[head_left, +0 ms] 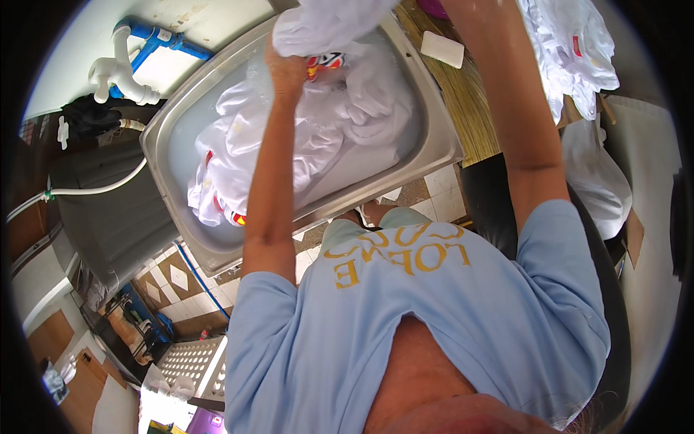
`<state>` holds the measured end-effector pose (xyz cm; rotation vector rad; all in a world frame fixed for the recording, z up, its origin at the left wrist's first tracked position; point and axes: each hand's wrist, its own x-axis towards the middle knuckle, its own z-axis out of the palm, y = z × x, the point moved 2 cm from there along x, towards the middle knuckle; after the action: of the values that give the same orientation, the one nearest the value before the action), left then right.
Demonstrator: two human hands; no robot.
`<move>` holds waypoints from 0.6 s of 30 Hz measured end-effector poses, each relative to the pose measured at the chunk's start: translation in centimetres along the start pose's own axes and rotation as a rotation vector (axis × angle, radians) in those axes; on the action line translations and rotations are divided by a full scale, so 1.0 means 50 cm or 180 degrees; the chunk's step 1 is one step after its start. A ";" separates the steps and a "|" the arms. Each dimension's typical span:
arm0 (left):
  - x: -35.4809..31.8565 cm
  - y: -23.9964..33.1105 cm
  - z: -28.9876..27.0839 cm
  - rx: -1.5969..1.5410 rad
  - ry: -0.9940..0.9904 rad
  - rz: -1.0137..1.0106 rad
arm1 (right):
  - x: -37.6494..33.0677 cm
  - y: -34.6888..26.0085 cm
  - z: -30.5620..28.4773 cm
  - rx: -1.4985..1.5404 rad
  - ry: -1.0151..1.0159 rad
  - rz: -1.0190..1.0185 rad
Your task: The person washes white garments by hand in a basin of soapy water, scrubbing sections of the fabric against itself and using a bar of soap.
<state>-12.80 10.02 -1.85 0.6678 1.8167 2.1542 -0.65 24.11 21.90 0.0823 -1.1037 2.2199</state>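
My left hand is closed on a bunched white cloth, lifted at the far end of a metal sink basin. The fingers are partly covered by the fabric. Below, wet white garments with red, yellow and black prints lie in cloudy water. One colourful print shows close beside my left hand. My right forearm stretches past the basin's right side to the top edge. The right hand itself lies beyond the picture.
A pale rectangular block sits on the wooden counter. White garments are heaped at the far right, above a white bag. At the left are blue and white pipes, a pale hose and a dark covered surface.
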 end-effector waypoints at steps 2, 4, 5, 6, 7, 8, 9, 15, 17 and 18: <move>0.026 0.035 -0.040 0.0255 -0.0395 0.0219 | -0.058 0.067 -0.110 0.0021 0.0167 0.0290; 0.044 0.091 -0.044 0.0649 -0.0729 0.0216 | -0.119 0.129 -0.181 -0.0482 0.0363 0.0884; 0.054 0.116 -0.046 0.0930 -0.0832 0.0108 | -0.145 0.167 -0.209 -0.0988 0.0446 0.1346; 0.062 0.144 -0.048 0.1205 -0.0934 -0.0007 | -0.168 0.203 -0.233 -0.1504 0.0525 0.1808; 0.059 0.179 -0.038 0.1506 -0.0981 0.0126 | -0.185 0.238 -0.256 -0.2659 0.0142 0.1604; 0.046 0.217 -0.018 0.1801 -0.1025 0.0267 | -0.198 0.271 -0.276 -0.3807 -0.0261 0.1339; 0.033 0.243 0.000 0.2104 -0.1065 0.0397 | -0.204 0.292 -0.282 -0.4927 -0.0688 0.1025; -0.024 0.351 0.028 0.0422 -0.2089 -0.0217 | -0.142 0.255 -0.072 -0.2934 -0.0319 0.0162; -0.020 0.379 0.024 -0.0594 -0.1166 -0.0813 | -0.102 0.257 -0.089 -0.2242 -0.0010 -0.0019; -0.014 0.309 -0.040 -0.0072 -0.1289 -0.0013 | -0.084 0.256 -0.083 -0.1851 0.0082 -0.0118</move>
<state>-11.57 4.97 12.85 1.0076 1.5728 1.8626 -3.80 19.37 9.00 -0.1720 -1.6679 1.7813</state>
